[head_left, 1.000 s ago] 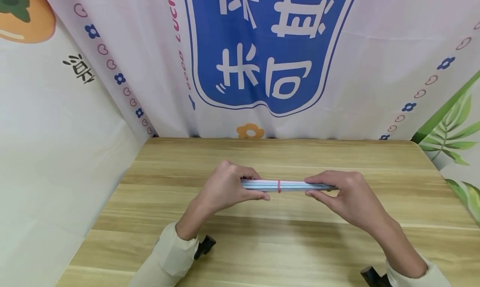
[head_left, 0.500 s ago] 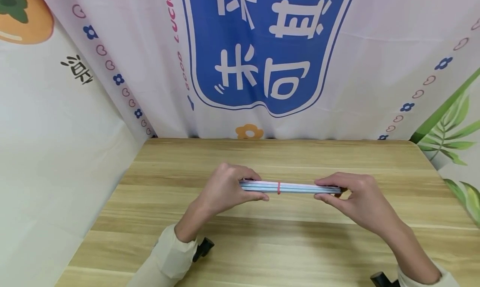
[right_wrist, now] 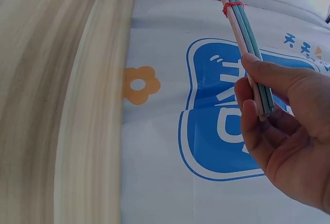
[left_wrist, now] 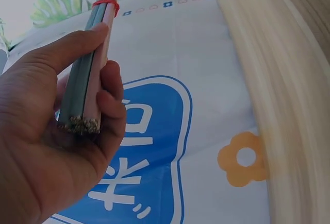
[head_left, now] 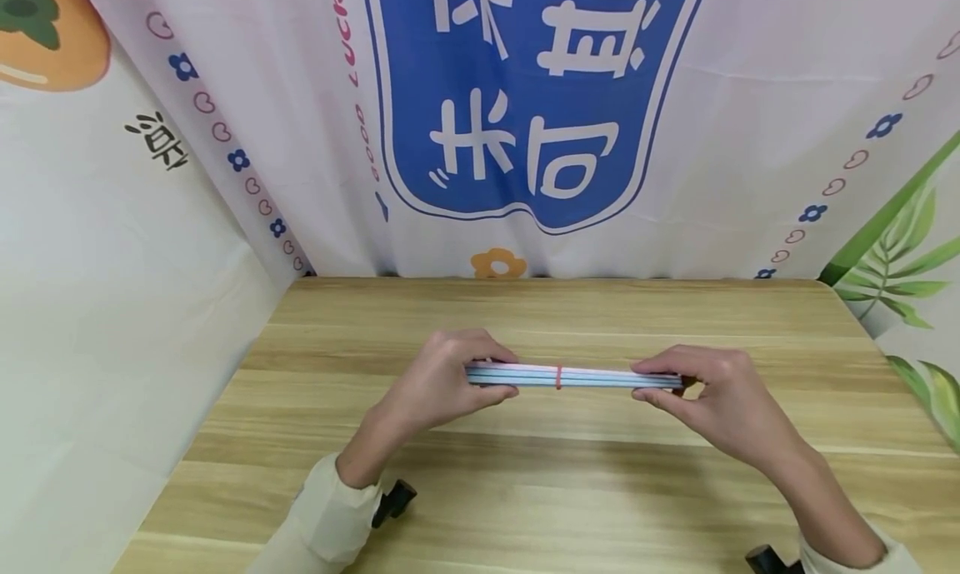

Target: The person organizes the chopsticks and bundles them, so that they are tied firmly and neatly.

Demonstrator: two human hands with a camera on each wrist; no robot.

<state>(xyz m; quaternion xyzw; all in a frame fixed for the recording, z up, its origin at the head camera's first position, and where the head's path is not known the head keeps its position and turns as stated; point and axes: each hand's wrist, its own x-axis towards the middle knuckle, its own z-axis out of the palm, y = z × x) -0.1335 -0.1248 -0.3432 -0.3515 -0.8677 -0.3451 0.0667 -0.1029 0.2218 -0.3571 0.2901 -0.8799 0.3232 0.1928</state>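
Observation:
A bundle of slim pink and blue-green sticks [head_left: 596, 377] is held level above the table, tied at its middle by a red rubber band [head_left: 558, 377]. My left hand [head_left: 442, 380] grips the left end, thumb on the near side and fingers on the far side. At the other end, my right hand [head_left: 722, 392] pinches the bundle the same way. Grainy, speckled stick ends [left_wrist: 80, 125] show inside the curled fingers in the left wrist view. In the right wrist view, the opposite stick ends [right_wrist: 265, 112] poke out just past the thumb.
Below the hands lies a wood-grain table [head_left: 525, 499]. A printed cloth [head_left: 735, 141] with a blue sign hangs along its back edge, and a pale sheet [head_left: 112, 324] stands at the left. Both sleeves carry small black wrist mounts [head_left: 393, 502].
First my right hand slid rightward to its end of the bundle. Then my left hand shifted slightly left along its end. The red band stays in nearly the same place.

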